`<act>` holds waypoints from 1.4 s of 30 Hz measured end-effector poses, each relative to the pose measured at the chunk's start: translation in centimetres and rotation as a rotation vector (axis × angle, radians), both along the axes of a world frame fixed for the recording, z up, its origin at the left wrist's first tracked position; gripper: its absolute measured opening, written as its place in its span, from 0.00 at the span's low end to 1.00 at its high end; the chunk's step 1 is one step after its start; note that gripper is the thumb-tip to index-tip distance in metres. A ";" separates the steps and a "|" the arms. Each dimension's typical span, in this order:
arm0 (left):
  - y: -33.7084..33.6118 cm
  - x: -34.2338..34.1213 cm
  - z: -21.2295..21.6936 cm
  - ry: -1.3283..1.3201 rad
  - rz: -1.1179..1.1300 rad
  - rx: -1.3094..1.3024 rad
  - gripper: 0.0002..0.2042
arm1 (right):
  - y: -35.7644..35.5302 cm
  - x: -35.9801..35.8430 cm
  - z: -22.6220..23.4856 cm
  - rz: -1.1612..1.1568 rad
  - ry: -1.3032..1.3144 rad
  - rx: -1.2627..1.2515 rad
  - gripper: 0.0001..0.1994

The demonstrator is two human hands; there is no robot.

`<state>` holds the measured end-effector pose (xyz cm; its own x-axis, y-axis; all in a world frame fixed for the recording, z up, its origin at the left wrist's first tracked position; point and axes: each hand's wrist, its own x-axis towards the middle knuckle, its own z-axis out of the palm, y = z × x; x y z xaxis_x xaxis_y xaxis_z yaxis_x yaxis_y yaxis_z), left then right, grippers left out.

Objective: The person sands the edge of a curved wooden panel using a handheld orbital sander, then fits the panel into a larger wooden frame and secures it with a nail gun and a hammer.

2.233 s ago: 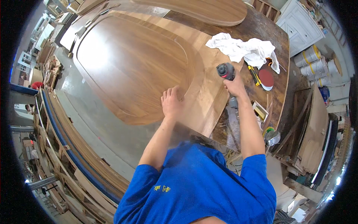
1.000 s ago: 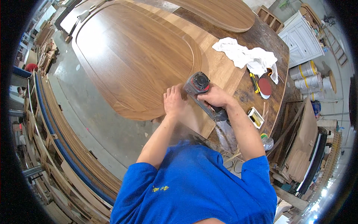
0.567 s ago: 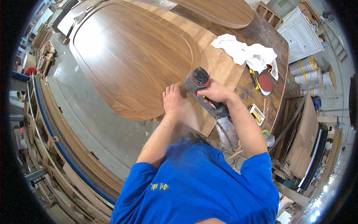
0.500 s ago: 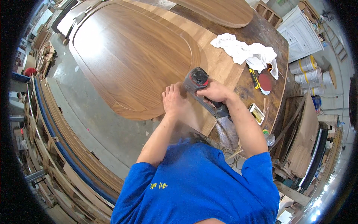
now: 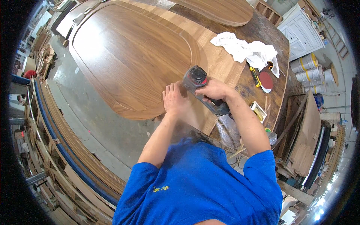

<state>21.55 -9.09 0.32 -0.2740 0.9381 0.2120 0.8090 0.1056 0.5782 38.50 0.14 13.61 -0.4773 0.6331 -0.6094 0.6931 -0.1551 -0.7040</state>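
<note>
My right hand (image 5: 213, 92) is wrapped around the handle of a dark grey and red nail gun (image 5: 196, 77). Its head is at the near right edge of an oval-ended brown wood panel (image 5: 138, 56), and its nose is hidden from above. Right beside the tool, my left hand (image 5: 174, 98) lies on the panel's edge with fingers extended; its thumb is hidden. A pale haze hangs around the left hand and the tool. Under the panel's right side are lighter wood boards (image 5: 225, 67).
A white cloth (image 5: 247, 50), a yellow-black utility knife (image 5: 255, 77), a red sanding disc (image 5: 266, 80) and a small box (image 5: 258, 111) lie on the dark workbench (image 5: 275, 92). Another brown panel (image 5: 221, 11) is at the far side. Stacked boards (image 5: 75, 131) stand at left.
The nail gun's head has tilted slightly to the left, closer to my left hand. Both hands stay in nearly the same place.
</note>
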 end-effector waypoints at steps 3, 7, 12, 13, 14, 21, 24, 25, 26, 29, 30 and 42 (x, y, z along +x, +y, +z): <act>0.0 0.2 0.2 -0.037 -0.010 -0.024 0.28 | 0.1 0.3 -0.6 0.004 0.001 -0.011 0.11; 0.1 0.4 0.4 -0.052 -0.008 -0.044 0.29 | 0.4 0.2 -1.2 0.174 -0.164 0.125 0.20; 0.1 0.3 0.3 -0.070 0.008 -0.039 0.31 | 0.0 2.6 -0.4 -0.120 -0.003 0.079 0.29; -0.3 -0.1 0.1 -0.033 0.001 -0.040 0.32 | -0.4 2.3 1.7 -0.168 -0.027 0.041 0.32; -0.6 -0.7 0.0 0.005 -0.006 -0.044 0.32 | -0.9 1.9 3.7 -0.216 -0.048 0.002 0.34; 1.1 0.5 0.2 0.113 -0.056 -0.073 0.33 | -0.9 8.3 -9.8 -0.378 -0.152 0.595 0.45; 1.7 0.7 0.7 0.143 -0.060 -0.167 0.32 | -3.4 8.6 -11.2 -0.507 -0.212 0.611 0.44; 1.7 0.7 0.4 0.145 -0.052 -0.167 0.31 | -3.8 9.2 -11.6 -0.515 -0.152 0.662 0.43; 1.8 0.6 0.2 0.146 -0.045 -0.167 0.30 | -4.1 9.7 -12.0 -0.524 -0.093 0.715 0.42; 1.8 0.4 -0.3 0.158 -0.060 -0.157 0.31 | -4.7 9.9 -11.9 -0.561 -0.046 0.727 0.41; 1.8 0.5 0.0 0.168 -0.079 -0.156 0.31 | -4.6 9.8 -11.8 -0.568 -0.037 0.749 0.40; 11.3 6.1 0.8 0.157 0.061 -0.273 0.35 | -3.6 9.7 -10.0 -0.634 -0.045 0.669 0.39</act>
